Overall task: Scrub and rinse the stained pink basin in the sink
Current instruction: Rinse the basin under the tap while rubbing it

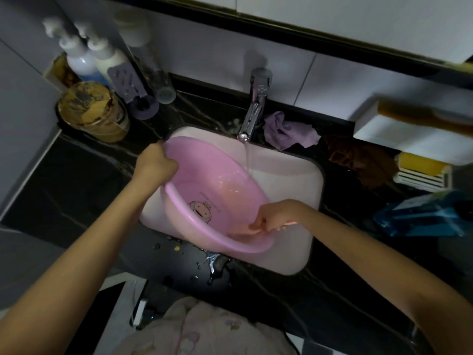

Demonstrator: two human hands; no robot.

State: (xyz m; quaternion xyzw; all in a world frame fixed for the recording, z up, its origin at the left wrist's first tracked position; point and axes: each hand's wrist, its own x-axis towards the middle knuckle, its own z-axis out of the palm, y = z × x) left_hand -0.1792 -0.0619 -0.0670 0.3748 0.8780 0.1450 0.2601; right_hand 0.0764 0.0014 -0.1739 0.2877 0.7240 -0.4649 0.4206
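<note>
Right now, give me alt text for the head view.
Both hands tilt a pink basin in a white sink under a running tap: left hand grips the far rim, right hand the near rim. A purple cloth lies beside the tap.

The room is dim, lit mostly from above the sink area. A black marble-patterned surface (84, 180) with pale veins runs along a wall of large grey-white tiles (210, 55), wet with droplets at its front edge. A dark band (320, 39) crosses the wall beneath pale cabinet fronts (358, 19). At right, a white wall shelf (378, 129) juts out.
</note>
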